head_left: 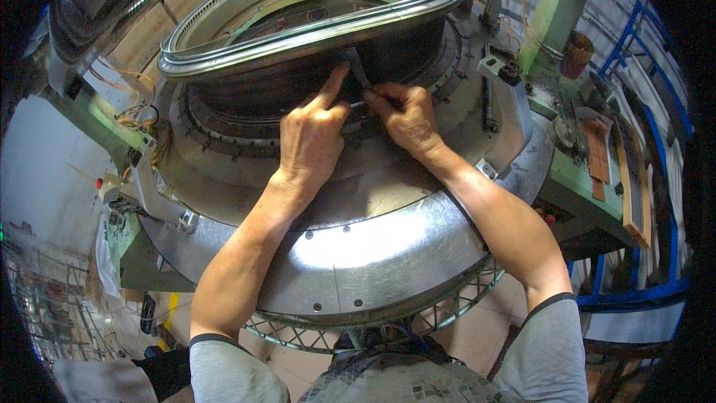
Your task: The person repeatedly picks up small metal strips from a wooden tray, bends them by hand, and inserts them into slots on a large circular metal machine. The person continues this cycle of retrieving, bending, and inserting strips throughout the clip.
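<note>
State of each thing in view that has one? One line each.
Right hand: pinching the strip's lower end, thumb and index finger.
Left hand: index finger extended up beside the strip; contact unclear.
Strip: held, tilted, top leaning left.
Rim: open in the middle.
Plate: brightly lit at the front.
Cables: loose, tangled.

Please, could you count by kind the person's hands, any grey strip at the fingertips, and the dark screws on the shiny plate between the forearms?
Left hand and right hand: 2
Grey strip: 1
Dark screws: 4
Total: 7
</note>
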The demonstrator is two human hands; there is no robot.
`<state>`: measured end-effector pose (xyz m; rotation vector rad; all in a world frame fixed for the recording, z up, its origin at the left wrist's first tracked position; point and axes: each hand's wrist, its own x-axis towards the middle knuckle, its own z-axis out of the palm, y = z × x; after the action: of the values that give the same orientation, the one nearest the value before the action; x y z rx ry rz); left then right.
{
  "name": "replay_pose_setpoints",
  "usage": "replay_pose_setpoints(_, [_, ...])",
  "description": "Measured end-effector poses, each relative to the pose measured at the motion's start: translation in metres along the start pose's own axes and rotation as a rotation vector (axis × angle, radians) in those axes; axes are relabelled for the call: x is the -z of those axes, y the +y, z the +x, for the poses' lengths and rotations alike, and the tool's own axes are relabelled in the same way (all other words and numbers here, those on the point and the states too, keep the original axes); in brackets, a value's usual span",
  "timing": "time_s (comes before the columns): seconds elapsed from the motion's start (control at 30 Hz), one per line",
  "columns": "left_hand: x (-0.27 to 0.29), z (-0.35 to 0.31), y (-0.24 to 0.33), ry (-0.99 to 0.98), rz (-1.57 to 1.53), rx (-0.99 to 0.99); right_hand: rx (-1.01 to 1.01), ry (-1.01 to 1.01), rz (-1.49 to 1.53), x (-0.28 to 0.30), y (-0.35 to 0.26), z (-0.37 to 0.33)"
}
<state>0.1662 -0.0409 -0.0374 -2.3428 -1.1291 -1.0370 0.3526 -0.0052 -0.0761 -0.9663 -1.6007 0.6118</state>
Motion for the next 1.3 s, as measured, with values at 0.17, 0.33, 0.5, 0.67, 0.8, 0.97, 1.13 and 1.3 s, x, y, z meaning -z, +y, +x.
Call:
replay_pose_setpoints(0.17, [0.0002, 0.0004, 0.0002, -0.010, -0.011, -0.007, 0.001, 0.006, -0.046, 0.0010, -0.0018, -0.0002])
replay_pose_setpoints(0.33, [-0.0004, 0.0004, -0.0002, -0.012, -0.001, -0.018, -0.002, -0.009, -0.085, 0.0016, -0.0016, -0.0003])
replay_pose_setpoints(0.5, [-0.0019, 0.0007, -0.0007, -0.015, -0.017, -0.017, 0.005, 0.000, -0.060, 0.0007, 0.0010, 0.0010])
replay_pose_setpoints(0.67, [-0.0014, 0.0013, -0.0006, -0.027, 0.006, -0.017, -0.004, -0.008, -0.091, 0.0008, 0.0009, 0.0008])
replay_pose_setpoints(0.8, [-0.0002, 0.0020, 0.0005, -0.043, -0.007, -0.014, 0.011, 0.014, -0.105, 0.0009, -0.0013, 0.0012])
replay_pose_setpoints(0.97, [0.0003, 0.0024, 0.0026, -0.046, -0.010, -0.011, 0.015, 0.014, -0.107, 0.0014, -0.0030, 0.0011])
replay_pose_setpoints(1.13, [-0.0008, 0.0029, 0.0029, -0.056, 0.000, -0.003, -0.006, 0.008, -0.136, 0.0006, -0.0022, 0.0007])
replay_pose_setpoints(1.3, [-0.0013, 0.0027, 0.0026, -0.069, 0.006, 0.001, 0.017, 0.033, -0.102, 0.0001, -0.0023, 0.0009])
